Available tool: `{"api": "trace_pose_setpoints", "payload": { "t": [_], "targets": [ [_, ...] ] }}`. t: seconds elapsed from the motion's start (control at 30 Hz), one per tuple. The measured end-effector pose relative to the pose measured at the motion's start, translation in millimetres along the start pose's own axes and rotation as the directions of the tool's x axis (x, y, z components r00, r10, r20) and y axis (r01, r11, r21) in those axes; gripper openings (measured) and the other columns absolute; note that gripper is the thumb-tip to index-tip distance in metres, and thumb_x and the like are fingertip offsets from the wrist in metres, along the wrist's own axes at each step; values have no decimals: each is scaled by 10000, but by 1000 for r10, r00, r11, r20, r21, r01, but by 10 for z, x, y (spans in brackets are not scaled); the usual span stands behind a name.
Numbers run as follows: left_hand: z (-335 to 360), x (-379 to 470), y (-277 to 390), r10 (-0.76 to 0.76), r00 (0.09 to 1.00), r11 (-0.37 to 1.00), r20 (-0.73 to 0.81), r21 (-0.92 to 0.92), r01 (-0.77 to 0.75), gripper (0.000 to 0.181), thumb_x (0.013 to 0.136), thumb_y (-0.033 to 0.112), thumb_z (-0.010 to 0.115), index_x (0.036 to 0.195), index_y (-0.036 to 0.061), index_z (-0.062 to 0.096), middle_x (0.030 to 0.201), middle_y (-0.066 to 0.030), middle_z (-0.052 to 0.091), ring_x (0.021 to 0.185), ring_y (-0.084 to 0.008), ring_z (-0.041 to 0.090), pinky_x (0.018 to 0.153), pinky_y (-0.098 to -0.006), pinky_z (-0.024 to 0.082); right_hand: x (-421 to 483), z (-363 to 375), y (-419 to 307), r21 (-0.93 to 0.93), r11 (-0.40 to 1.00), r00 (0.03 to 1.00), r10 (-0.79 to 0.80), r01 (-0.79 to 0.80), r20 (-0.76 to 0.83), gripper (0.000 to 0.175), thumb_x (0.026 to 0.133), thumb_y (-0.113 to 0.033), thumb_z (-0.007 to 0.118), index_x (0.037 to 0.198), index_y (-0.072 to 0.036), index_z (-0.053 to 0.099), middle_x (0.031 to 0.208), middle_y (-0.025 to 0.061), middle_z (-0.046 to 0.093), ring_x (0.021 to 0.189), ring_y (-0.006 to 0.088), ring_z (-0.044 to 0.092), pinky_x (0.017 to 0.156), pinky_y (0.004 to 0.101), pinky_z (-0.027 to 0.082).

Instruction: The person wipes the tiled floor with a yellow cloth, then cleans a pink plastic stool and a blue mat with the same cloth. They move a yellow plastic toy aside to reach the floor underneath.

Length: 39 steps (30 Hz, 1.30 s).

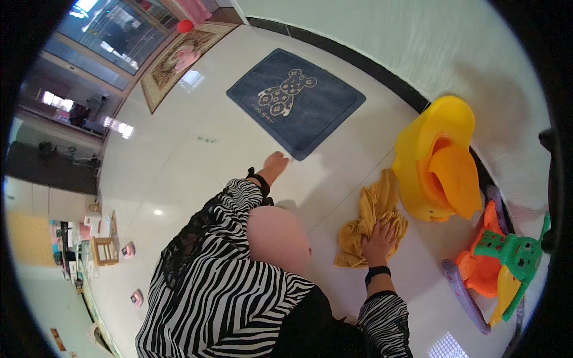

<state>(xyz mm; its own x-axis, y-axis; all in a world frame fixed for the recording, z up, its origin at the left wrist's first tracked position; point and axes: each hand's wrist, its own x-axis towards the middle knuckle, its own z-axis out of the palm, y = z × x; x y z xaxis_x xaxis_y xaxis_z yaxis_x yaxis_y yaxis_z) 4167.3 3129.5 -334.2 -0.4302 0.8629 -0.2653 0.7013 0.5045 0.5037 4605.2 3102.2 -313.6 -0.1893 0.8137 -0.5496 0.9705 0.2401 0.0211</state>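
My right hand (379,241) presses with spread fingers on a crumpled mustard-yellow cloth (374,210), which lies on the glossy tiled floor (331,179). Beside the near corner of a dark blue mat (331,100) with a bear print is my left hand (276,163), its fingers partly curled; whether it touches the mat's corner cannot be told. Between my arms a bare knee (277,237) shows. A yellow child's potty (412,161) with an orange lid stands right of the cloth, close to it.
A colourful plastic rocking toy (485,268) stands by the wall at the lower right. Dark skirting (358,53) runs along the wall behind the mat. A patterned rug (156,80) with a pink item on it lies at the upper left, near a red ball (184,26). Pink slippers (128,250) lie at the left.
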Motion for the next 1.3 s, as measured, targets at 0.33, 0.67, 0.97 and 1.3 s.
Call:
{"api": "trace_pose_setpoints", "payload": {
  "t": [0.33, 0.67, 0.97, 1.3],
  "targets": [
    [169, 927, 25, -689, 701, 86, 184, -940, 331, 241, 789, 283, 732, 793, 58, 645, 571, -61, 518, 425, -193, 469, 416, -335, 426, 50, -193, -258, 129, 954, 948, 241, -270, 207, 804, 805, -325, 590, 1468, -125, 182, 1518, 212, 80, 1369, 441, 123, 1086, 538, 181],
    [-263, 1079, 255, -275, 848, 61, 452, -872, 485, 281, 868, 220, 641, 970, -37, 595, 685, -117, 579, 548, -235, 565, 524, -376, 499, 262, -412, -981, 683, 730, 979, 166, -40, -121, 629, 841, -312, 575, 1380, -82, 348, 1438, 185, 318, 1314, 342, 327, 1021, 498, 325],
    [-325, -354, 459, 538, 270, 839, 799, -537, -82, 387, 921, 383, 532, 1037, 23, 617, 835, -142, 666, 720, -221, 640, 617, -350, 519, 455, -489, -1163, 923, -315, 918, 250, -223, 307, 705, 855, -450, 574, 1397, -65, 340, 1407, 190, 379, 1245, 337, 424, 997, 447, 364],
    [-373, 266, -502, 230, 927, 957, -295, -105, -271, 331, 857, 225, 602, 1143, 61, 574, 1109, -203, 594, 1031, -342, 562, 876, -439, 453, -59, 289, -333, 245, 908, 875, 401, -340, -272, 661, 722, -336, 713, 1262, -39, 474, 1279, 244, 468, 1242, 382, 389, 1009, 519, 321]
  ]
}}
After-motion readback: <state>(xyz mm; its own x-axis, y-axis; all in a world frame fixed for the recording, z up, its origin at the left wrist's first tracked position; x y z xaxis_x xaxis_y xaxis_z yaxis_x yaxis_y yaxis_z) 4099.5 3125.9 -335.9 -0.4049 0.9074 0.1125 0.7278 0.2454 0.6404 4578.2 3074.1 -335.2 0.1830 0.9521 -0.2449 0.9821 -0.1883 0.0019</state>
